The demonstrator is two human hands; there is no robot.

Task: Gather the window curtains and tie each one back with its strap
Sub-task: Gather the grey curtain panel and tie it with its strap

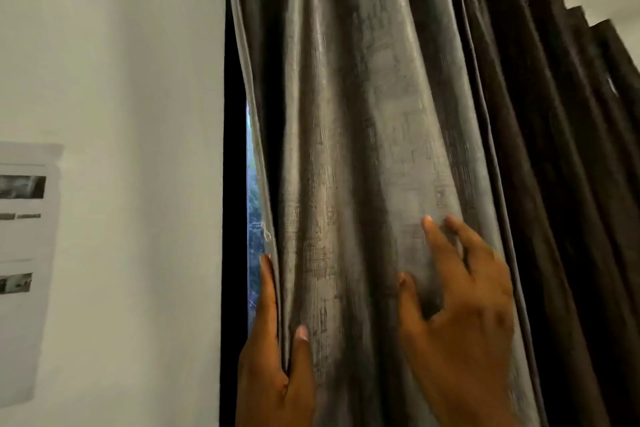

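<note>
Now, notes for you at this moment, taken from the head view.

Curtain: the grey, sheened, pleated fabric curtain [363,149] hangs in front of you, filling the middle of the view, not yet bunched.
Second curtain: a darker pleated fabric panel [571,149] hangs just beside it on the right, untouched.
Left hand: your left hand [273,367] pinches the curtain's left hem, thumb in front of the cloth and the fingers tucked behind the edge.
Right hand: your right hand [460,315] lies on the front of the cloth with fingers spread and nearly straight; it grips nothing. It is blurred, so how firmly it presses cannot be told.
Window: a thin bright strip of window glass [252,218] shows in the gap beside the lifted hem.
Strap: not in view; you cannot tell where it hangs.
Wall: a pale painted wall [121,80] on the left carries a taped paper sheet with printed pictures [27,253].
Step, as judged: start of gathering; tying not begun.
Risk 1: flat fingers may slide over the glossy cloth, so folds escape and the bundle ends loose.
Risk 2: a reach too far right could sweep in the darker panel, mixing the two curtains.
Risk 3: releasing a hand to hunt for the unseen strap may let the pleats fall open.
</note>
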